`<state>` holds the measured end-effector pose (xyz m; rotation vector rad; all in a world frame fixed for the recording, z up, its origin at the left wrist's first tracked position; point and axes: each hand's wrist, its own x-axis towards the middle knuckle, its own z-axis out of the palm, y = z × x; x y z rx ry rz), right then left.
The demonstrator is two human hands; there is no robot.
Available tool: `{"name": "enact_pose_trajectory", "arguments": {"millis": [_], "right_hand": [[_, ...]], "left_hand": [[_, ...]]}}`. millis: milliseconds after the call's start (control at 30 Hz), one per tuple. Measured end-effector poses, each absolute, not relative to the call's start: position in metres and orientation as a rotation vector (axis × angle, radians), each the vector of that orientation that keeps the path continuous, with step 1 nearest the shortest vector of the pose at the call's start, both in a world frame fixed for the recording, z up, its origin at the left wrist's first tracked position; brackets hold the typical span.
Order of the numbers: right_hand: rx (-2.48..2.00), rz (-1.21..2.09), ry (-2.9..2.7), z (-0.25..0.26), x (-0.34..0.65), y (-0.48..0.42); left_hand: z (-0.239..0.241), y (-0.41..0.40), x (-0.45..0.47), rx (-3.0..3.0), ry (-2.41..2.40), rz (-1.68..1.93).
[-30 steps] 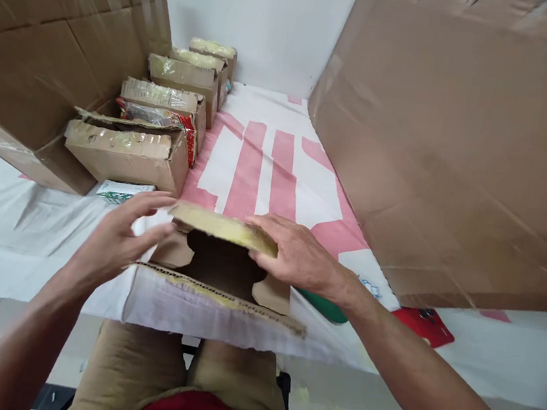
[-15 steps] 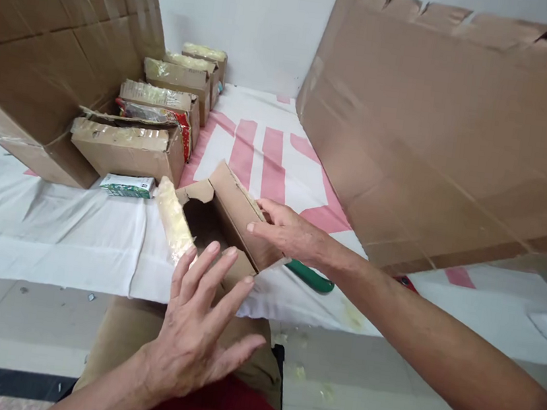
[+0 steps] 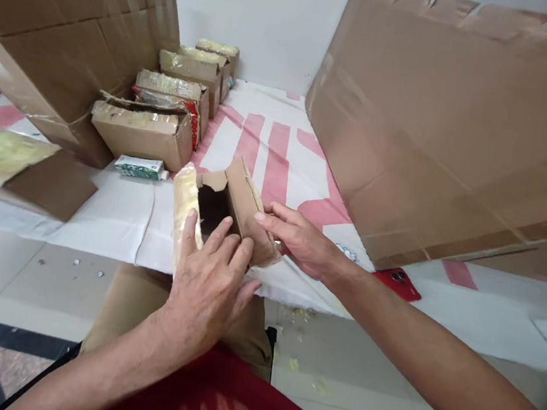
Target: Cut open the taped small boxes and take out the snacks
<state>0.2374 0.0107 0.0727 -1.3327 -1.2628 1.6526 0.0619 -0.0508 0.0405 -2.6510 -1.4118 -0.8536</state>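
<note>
A small cardboard box (image 3: 247, 215) stands at the table's front edge, its top open and its inside dark. Glossy yellowish tape (image 3: 184, 197) covers its left side. My right hand (image 3: 300, 235) grips the box's right wall, thumb on top and fingers behind it. Across the near side lies my left hand (image 3: 210, 270), fingers spread; one fingertip is at the taped side and others reach over the near edge. How firmly they press I cannot tell. Left of the box lies a white and green carton (image 3: 141, 167).
Several taped cardboard boxes (image 3: 135, 131) line the left, beside a large carton (image 3: 72, 54). Another taped box (image 3: 52, 181) sits at the front left. A large cardboard sheet (image 3: 443, 126) leans at the right. A red phone (image 3: 399, 284) lies on the white and pink cloth (image 3: 277, 152).
My left hand has come forward and down onto the open box. The right hand keeps its hold. The view has shifted, showing the front-left box and more of the phone; the green handle is now mostly hidden.
</note>
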Motion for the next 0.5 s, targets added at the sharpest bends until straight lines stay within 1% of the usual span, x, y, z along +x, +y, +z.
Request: {"name": "enact_pose_trajectory", "arguments": {"millis": [167, 267, 367, 500], "right_hand": [[-1.143, 1.747, -1.222, 0.065, 0.228, -0.006], [-1.019, 1.697, -1.314, 0.056, 0.219, -0.016], [-0.96, 1.492, -1.54, 0.047, 0.206, -0.027], [-0.916, 1.03, -1.794, 0.035, 0.182, -0.044]], "left_hand": [[0.031, -0.058, 0.051, -2.54, -1.494, -1.161], [0.025, -0.06, 0.036, -2.508, -1.638, -1.351], [0.023, -0.064, 0.017, -2.423, -1.733, -1.529], [0.017, -0.074, -0.004, -2.344, -1.696, -1.61]]}}
